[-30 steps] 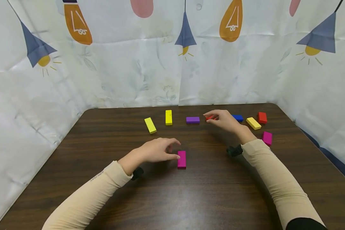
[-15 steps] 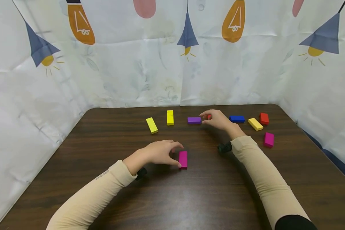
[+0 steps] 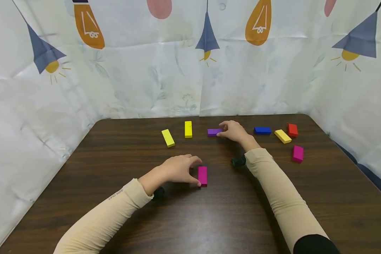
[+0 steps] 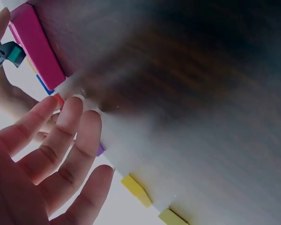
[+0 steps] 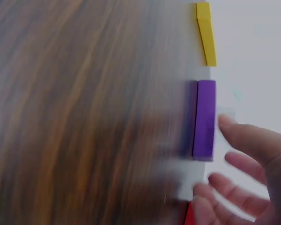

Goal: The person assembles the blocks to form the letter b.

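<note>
A magenta block (image 3: 202, 176) lies lengthwise near the middle of the dark wooden table. My left hand (image 3: 177, 168) spans its left side, thumb tip at the near end and index fingertip by the far end. In the left wrist view, the other fingers (image 4: 86, 136) are extended and spread. Farther back, my right hand (image 3: 235, 132) is at the right end of a purple block (image 3: 213, 132), fingers parted and thumb beside the block. A red block (image 5: 189, 213) peeks out by the right fingertips in the right wrist view; the hand hides it in the head view.
Two yellow blocks (image 3: 188, 129) lie at the back left. To the right are a blue block (image 3: 262, 130), a pale yellow block (image 3: 282, 136), another red block (image 3: 292, 130) and a second magenta block (image 3: 297, 153). A patterned white curtain (image 3: 130, 81) hangs behind the table.
My right hand has moved left from the red block to the purple one, uncovering the blue block. My left thumb has slid down to the magenta block's near end.
</note>
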Action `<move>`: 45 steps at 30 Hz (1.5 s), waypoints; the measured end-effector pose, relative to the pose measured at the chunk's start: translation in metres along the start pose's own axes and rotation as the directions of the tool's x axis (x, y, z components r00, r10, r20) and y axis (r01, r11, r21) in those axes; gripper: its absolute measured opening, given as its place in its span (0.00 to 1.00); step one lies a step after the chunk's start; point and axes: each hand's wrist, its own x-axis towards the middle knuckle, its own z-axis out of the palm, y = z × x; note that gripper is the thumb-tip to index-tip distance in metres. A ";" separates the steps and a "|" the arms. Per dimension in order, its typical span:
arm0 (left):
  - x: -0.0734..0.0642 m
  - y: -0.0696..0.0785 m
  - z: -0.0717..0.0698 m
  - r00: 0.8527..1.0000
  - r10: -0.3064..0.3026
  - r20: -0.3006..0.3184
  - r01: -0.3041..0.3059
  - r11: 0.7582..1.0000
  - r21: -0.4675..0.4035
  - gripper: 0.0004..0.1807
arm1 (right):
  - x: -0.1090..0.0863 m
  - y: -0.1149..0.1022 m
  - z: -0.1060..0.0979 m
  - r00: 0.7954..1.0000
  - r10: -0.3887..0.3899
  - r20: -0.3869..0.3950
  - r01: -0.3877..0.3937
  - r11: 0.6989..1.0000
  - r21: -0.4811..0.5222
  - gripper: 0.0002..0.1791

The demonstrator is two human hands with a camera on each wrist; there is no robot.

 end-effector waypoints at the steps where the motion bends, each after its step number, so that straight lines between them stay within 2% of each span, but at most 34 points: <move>1: 0.000 0.000 0.000 1.000 -0.004 -0.001 0.004 1.000 0.002 0.39 | 0.001 -0.002 0.001 1.000 0.021 -0.003 -0.021 1.000 -0.014 0.31; 7: 0.000 0.002 0.003 1.000 -0.012 -0.010 0.012 1.000 0.015 0.39 | 0.005 -0.014 0.010 0.985 0.169 -0.023 -0.170 0.982 -0.082 0.42; 11: 0.000 0.003 0.003 1.000 -0.022 -0.010 0.022 1.000 0.021 0.38 | 0.010 -0.021 0.017 0.975 0.222 -0.030 -0.224 0.965 -0.136 0.50; 15: 0.001 0.003 0.003 1.000 -0.025 -0.005 0.025 0.999 0.025 0.35 | 0.013 -0.028 0.021 0.972 0.233 -0.026 -0.234 0.953 -0.195 0.53; 21: 0.002 0.002 0.004 1.000 -0.011 -0.001 0.011 1.000 0.019 0.33 | 0.014 -0.035 0.021 0.966 0.260 -0.010 -0.256 0.943 -0.215 0.51; 27: 0.002 0.003 0.003 1.000 -0.016 -0.007 0.016 1.000 0.021 0.33 | 0.012 -0.036 0.020 0.969 0.246 -0.006 -0.243 0.951 -0.190 0.48; 32: 0.002 0.003 0.002 1.000 -0.019 -0.007 0.019 1.000 0.020 0.32 | 0.015 -0.032 0.023 0.970 0.242 -0.013 -0.241 0.958 -0.158 0.52; 38: 0.001 0.003 0.002 1.000 -0.026 -0.005 0.026 1.000 0.015 0.33 | 0.014 -0.033 0.024 0.964 0.263 -0.050 -0.267 0.950 -0.159 0.57; 45: 0.002 0.002 0.003 1.000 -0.029 -0.001 0.029 1.000 0.010 0.32 | 0.013 -0.030 0.023 0.958 0.286 -0.040 -0.288 0.939 -0.190 0.55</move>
